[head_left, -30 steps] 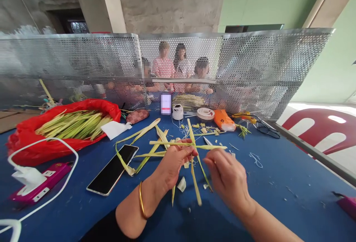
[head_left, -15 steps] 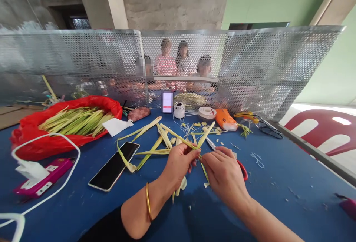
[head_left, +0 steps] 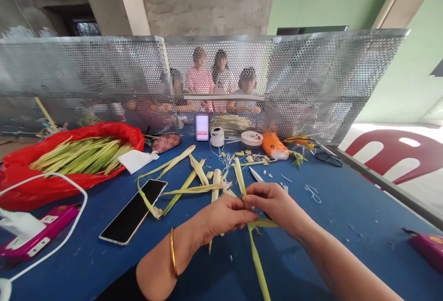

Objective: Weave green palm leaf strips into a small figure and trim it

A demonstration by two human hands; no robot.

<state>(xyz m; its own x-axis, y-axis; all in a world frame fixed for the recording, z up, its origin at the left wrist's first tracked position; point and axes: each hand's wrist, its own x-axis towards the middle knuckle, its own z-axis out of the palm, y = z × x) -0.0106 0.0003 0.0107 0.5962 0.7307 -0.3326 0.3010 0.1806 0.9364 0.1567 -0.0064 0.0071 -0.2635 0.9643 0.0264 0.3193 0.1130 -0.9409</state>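
My left hand (head_left: 226, 213), with a gold bangle on the wrist, pinches a pale green corn husk strip (head_left: 256, 259) near its crossing point. Close against it, my right hand (head_left: 273, 204) grips the same husk piece with thumb and fingers. One strip end stands up above the fingers, one hangs down toward me, and another pokes out to the right under my right hand. The fingertips overlap, so the crossing itself is partly hidden. Just behind my right hand lie scissors (head_left: 255, 174), their handles mostly covered. Loose husk strips (head_left: 187, 189) lie to the left of my hands.
A red bag of husks (head_left: 79, 156), a black-screened phone (head_left: 133, 211) and a magenta power strip (head_left: 39, 236) occupy the left. Along the back stand a thread spool (head_left: 217, 138), a tape roll (head_left: 252, 138) and an orange packet (head_left: 274, 145). People sit and stand behind a perforated metal screen (head_left: 221, 73).
My hands have turned the husk piece: a long strip now hangs toward me and another points right. My right hand has moved over the scissor handles. The view has shifted slightly right.
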